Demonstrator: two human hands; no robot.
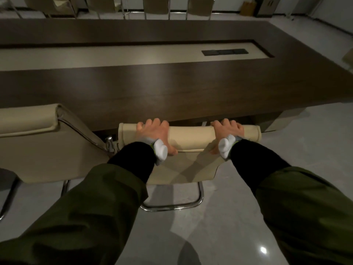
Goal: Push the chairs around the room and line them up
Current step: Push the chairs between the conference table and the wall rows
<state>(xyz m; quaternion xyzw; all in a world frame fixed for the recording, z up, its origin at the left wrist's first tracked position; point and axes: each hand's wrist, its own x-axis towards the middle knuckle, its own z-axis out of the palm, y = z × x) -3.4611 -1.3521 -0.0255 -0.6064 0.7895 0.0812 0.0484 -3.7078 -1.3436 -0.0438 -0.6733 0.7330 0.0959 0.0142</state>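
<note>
Gripping: both hands hold the padded top edge of a beige chair (189,136), seen from above by the person's head camera.
Left hand (154,133): fingers curled over the chair's top edge, thumb on the near side, holding it firmly.
Right hand (226,133): the same hold, further along the same top edge.
Chair position: tucked close against the near edge of the long dark table (172,87), seat hidden beneath it, chrome base on the pale floor.
Neighbouring chair (38,138): just beside the held chair, on its left, also against the table.
Far chairs (156,6): a row of backs across the table.
Step in hand: likely squaring this chair to the table edge.
Next move: probably a small, even push or sideways slide, matching the neighbour's angle and gap without knocking the table.
</note>
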